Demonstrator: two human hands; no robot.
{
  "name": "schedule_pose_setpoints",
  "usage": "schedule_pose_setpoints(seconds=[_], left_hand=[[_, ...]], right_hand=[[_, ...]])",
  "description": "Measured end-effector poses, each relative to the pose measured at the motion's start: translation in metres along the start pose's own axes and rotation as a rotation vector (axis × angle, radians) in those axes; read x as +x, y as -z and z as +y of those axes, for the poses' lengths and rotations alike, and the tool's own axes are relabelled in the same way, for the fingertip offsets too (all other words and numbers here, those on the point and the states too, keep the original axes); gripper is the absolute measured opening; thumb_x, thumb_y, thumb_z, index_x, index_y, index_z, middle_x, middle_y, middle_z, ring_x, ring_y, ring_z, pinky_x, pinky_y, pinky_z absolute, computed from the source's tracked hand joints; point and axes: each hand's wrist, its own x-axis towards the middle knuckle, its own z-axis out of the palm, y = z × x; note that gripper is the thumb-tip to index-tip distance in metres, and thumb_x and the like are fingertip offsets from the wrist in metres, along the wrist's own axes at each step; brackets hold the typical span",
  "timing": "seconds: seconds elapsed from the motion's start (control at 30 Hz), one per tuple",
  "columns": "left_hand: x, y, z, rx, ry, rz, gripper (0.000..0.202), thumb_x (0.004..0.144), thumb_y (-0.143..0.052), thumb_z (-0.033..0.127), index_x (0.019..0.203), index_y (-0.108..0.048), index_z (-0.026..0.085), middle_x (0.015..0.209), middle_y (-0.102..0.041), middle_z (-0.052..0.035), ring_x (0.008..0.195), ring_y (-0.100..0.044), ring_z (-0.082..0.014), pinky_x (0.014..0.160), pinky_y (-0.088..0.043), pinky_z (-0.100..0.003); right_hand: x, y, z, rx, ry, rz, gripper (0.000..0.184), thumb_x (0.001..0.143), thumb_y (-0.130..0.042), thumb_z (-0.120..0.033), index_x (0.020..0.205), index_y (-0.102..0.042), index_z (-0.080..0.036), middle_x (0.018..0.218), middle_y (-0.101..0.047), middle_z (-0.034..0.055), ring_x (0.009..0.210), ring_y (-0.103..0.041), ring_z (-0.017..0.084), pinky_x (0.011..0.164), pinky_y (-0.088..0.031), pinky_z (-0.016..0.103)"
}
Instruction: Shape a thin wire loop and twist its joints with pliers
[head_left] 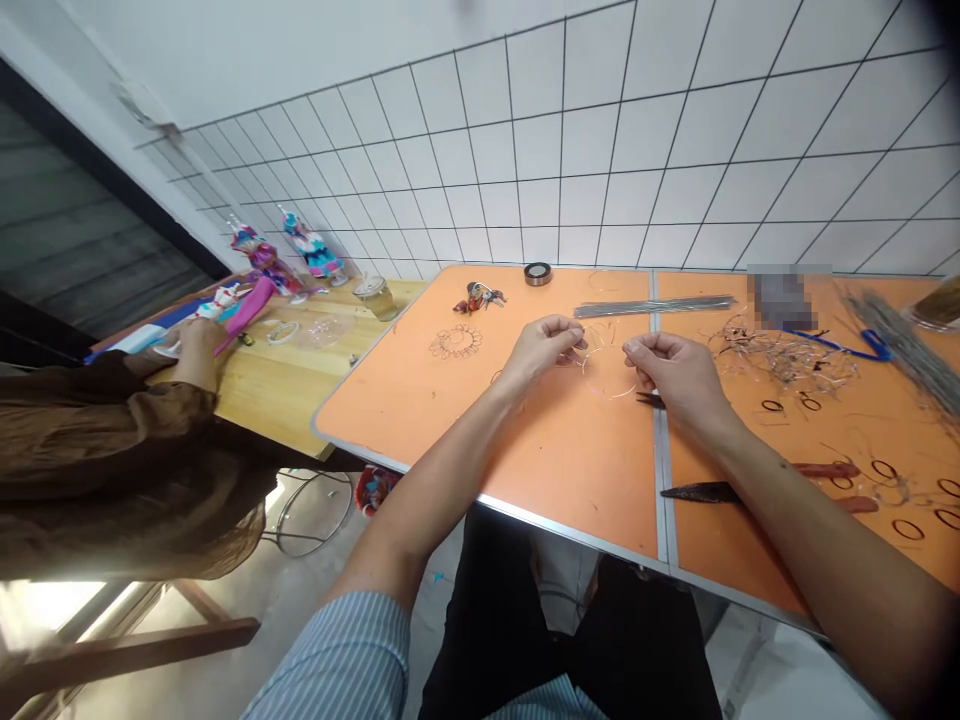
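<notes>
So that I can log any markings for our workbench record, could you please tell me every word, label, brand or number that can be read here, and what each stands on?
No word, brand or number can be read: the roll of tape shows no legible marking, and the pixelated patch on the orange table hides whatever lies beneath it.

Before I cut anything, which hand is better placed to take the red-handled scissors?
Right: the right hand is nearer, and its forearm lies across the red-handled scissors. The left hand is farther, past the wire loop.
</notes>
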Motion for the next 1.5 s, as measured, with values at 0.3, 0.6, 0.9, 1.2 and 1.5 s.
schedule_pose_setpoints(seconds=[0.3, 0.6, 0.9, 1.2, 1.5], left_hand=[[-0.009, -0.002, 0.007, 0.039, -0.028, 0.108, 0.015, 0.104, -0.077, 0.032, 0.107, -0.076, 0.018, 0.104, -0.08, -0.004, 0.081, -0.07, -0.0109, 0.078, -0.052, -0.027], [-0.017, -0.01, -0.009, -0.079, -0.037, 0.079, 0.016, 0.088, -0.069, 0.013, 0.103, -0.075, 0.018, 0.074, -0.072, 0.0022, 0.064, -0.061, -0.0106, 0.072, -0.051, -0.028], [-0.018, -0.006, -0.009, -0.021, -0.068, 0.057, 0.031, 0.078, -0.065, 0.014, 0.103, -0.081, 0.018, 0.073, -0.067, 0.0028, 0.066, -0.061, -0.0118, 0.072, -0.05, -0.029], [-0.023, -0.007, -0.002, -0.024, -0.038, 0.04, 0.022, 0.085, -0.065, 0.014, 0.099, -0.082, 0.017, 0.072, -0.066, 0.0012, 0.067, -0.06, -0.0122, 0.074, -0.051, -0.029], [-0.027, -0.008, 0.002, -0.02, -0.018, 0.025, 0.026, 0.087, -0.068, 0.016, 0.111, -0.078, 0.018, 0.081, -0.071, 0.0016, 0.072, -0.066, -0.012, 0.078, -0.053, -0.029]], right_hand=[[0.002, -0.001, 0.002, 0.008, -0.003, -0.008, 0.033, 0.08, -0.098, -0.049, 0.084, -0.08, -0.022, 0.08, -0.074, 0.0044, 0.058, -0.05, 0.012, 0.049, -0.041, 0.027], [-0.006, -0.008, -0.002, 0.024, -0.054, -0.065, 0.035, 0.08, -0.096, -0.05, 0.084, -0.077, -0.021, 0.069, -0.064, 0.0012, 0.055, -0.044, 0.012, 0.047, -0.035, 0.026], [-0.005, -0.008, 0.001, 0.026, -0.042, -0.065, 0.036, 0.08, -0.095, -0.052, 0.083, -0.076, -0.022, 0.07, -0.063, 0.0009, 0.055, -0.043, 0.011, 0.046, -0.032, 0.027], [-0.003, -0.008, 0.004, 0.03, -0.01, -0.052, 0.038, 0.078, -0.097, -0.055, 0.081, -0.076, -0.023, 0.072, -0.066, 0.002, 0.054, -0.042, 0.011, 0.046, -0.031, 0.028], [-0.003, -0.007, 0.004, 0.017, 0.011, -0.034, 0.034, 0.079, -0.097, -0.052, 0.085, -0.079, -0.023, 0.081, -0.074, 0.0046, 0.058, -0.047, 0.013, 0.048, -0.036, 0.029]])
